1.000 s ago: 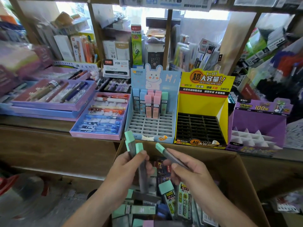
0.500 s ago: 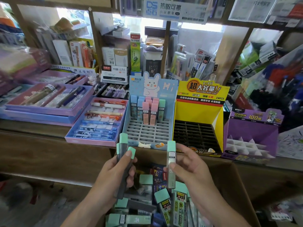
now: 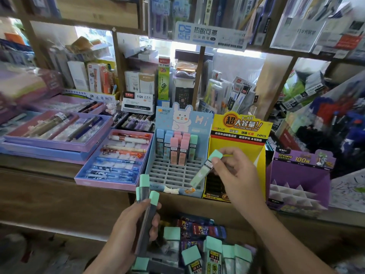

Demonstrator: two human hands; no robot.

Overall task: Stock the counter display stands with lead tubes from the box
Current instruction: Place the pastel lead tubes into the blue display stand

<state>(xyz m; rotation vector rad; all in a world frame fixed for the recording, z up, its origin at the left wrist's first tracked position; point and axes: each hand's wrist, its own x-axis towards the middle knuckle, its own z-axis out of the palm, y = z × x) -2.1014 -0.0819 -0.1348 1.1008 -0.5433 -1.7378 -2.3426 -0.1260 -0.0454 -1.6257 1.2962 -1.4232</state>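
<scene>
Right hand (image 3: pixel 235 175) pinches one mint-capped lead tube (image 3: pixel 205 169) near its cap, tilted base-down over the empty slots of the blue rabbit stand (image 3: pixel 167 173), probably lining up for insertion; left hand (image 3: pixel 128 234) grips spare tubes (image 3: pixel 146 210) upright, lower down, as ready supply; hands apart.

Your left grip (image 3: pixel 130 228) is low, fingers curled, thumb up. Your right grip (image 3: pixel 235 175) reaches forward, fingertips pinching.

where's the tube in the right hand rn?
Head view, right of centre: the mint-capped lead tube is pinched in the right hand, tilted over the front-right slots of the blue bunny stand, just left of the yellow stand.
</scene>
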